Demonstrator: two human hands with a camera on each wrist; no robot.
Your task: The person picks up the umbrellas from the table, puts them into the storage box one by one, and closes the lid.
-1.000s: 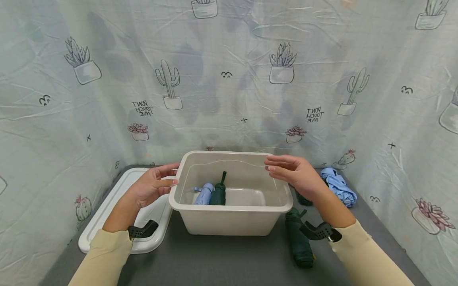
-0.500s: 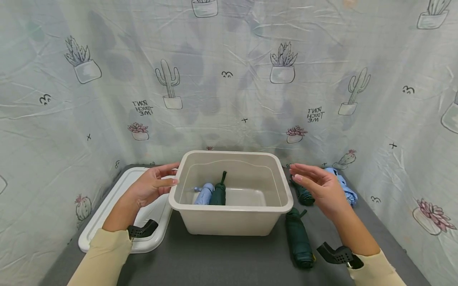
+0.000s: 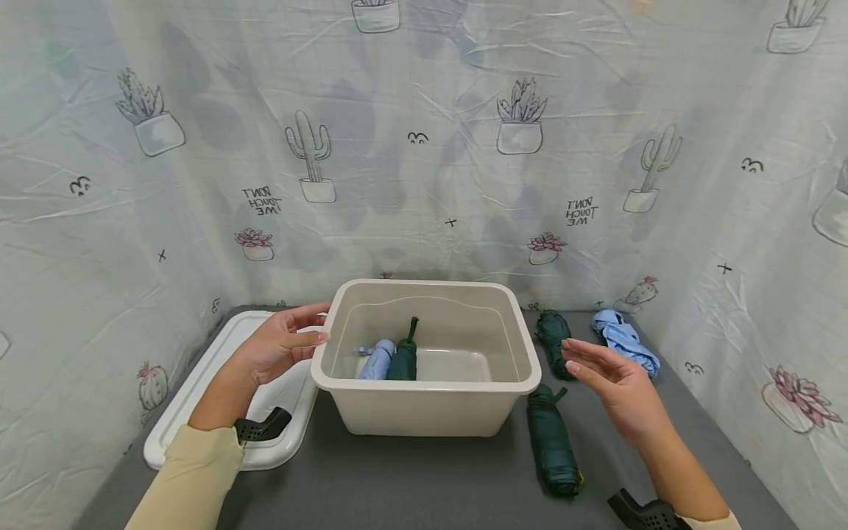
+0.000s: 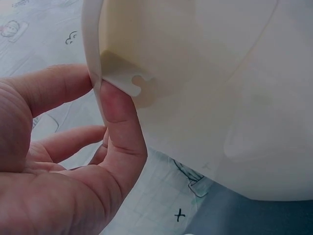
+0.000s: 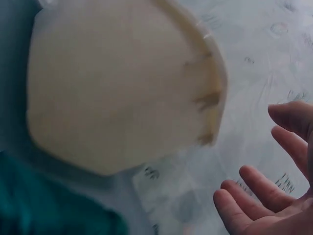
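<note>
Soft, even light fills the space from above, bright without glare. My arms and the beige bin [image 3: 424, 401] throw only faint, diffuse shadows on the grey worktop [image 3: 424, 478]. The head view is sharp at the centre but bows the printed backdrop [image 3: 424, 147] toward the edges. At my left wrist the bin wall looks pale and washed. My right wrist view is blurred throughout.

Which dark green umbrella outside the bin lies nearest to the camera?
The long green umbrella right of the bin's front corner. The other outside one lies farther back, beside the blue umbrella.
</note>
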